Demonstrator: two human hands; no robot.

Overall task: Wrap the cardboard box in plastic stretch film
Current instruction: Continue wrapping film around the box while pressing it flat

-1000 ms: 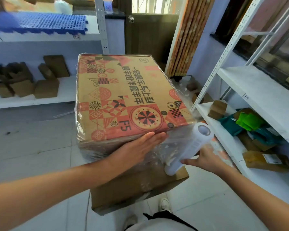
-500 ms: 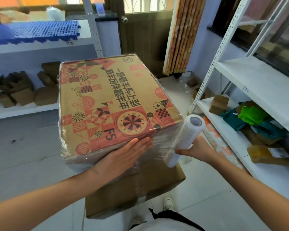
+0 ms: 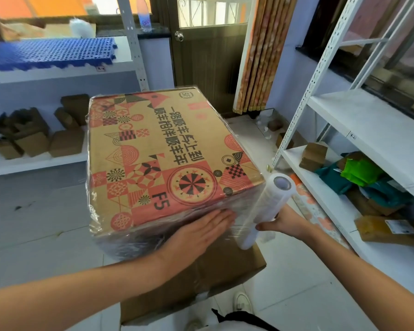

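Note:
A cardboard box (image 3: 167,149) printed with red and black patterns stands in the middle, its sides covered in clear stretch film. It sits on a plain brown box (image 3: 208,275). My left hand (image 3: 201,229) presses flat, fingers straight, on the film-covered near side just below the top edge. My right hand (image 3: 286,224) grips the white stretch film roll (image 3: 267,207), held upright and tilted at the box's near right corner. A sheet of film runs from the roll to the box side.
White metal shelving (image 3: 359,130) stands close on the right, holding parcels and green bags (image 3: 359,173). A low white shelf (image 3: 36,161) with small brown boxes is at the left. A door (image 3: 208,56) is behind. My shoe (image 3: 243,302) shows on the tiled floor.
The printed box has turned slightly on the lower box, and my left hand has slid along its near side. The roll stays at the right corner.

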